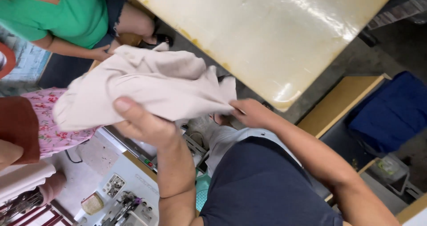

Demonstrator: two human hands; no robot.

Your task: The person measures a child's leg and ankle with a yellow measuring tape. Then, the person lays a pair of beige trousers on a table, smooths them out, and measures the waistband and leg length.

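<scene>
A crumpled beige cloth [147, 86] hangs in the air in front of me, held by both hands. My left hand [142, 124] grips its lower middle from underneath, thumb pressed on the fabric. My right hand [251, 112] pinches the cloth's right end, just below the corner of a glossy pale yellow table top [275, 35]. My navy shirt and light trousers show beneath the hands.
A person in a green top [66, 12] sits at the upper left, one hand near the cloth. A pink floral garment [49, 128] lies at the left. A white sewing machine [129, 195] is at the bottom left. A wooden bin holds blue fabric [391, 110] at the right.
</scene>
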